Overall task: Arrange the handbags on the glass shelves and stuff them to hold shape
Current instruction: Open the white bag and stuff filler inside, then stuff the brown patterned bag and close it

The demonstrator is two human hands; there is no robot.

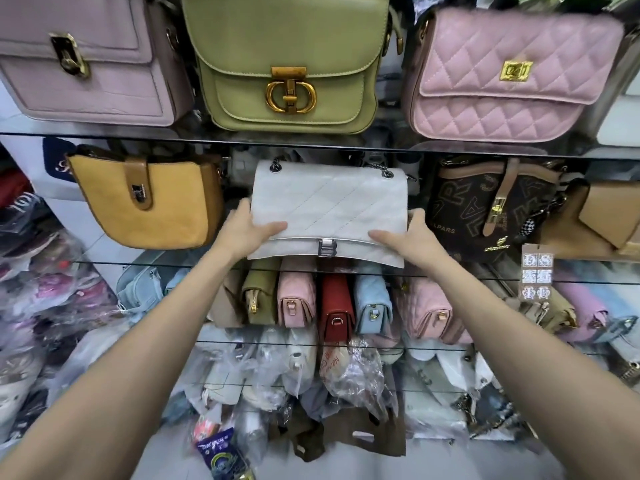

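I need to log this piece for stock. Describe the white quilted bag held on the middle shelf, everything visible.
The white quilted bag is pale grey-white, leather-like, with diagonal stitched quilting on a front flap that ends in a curved lower edge. A dark metal buckle clasp sits at the flap's bottom centre, and a dark chain strap shows at its top corners. It stands tilted on the glass shelf between a mustard bag and a dark lettered bag. The left hand and right hand grip its lower sides.
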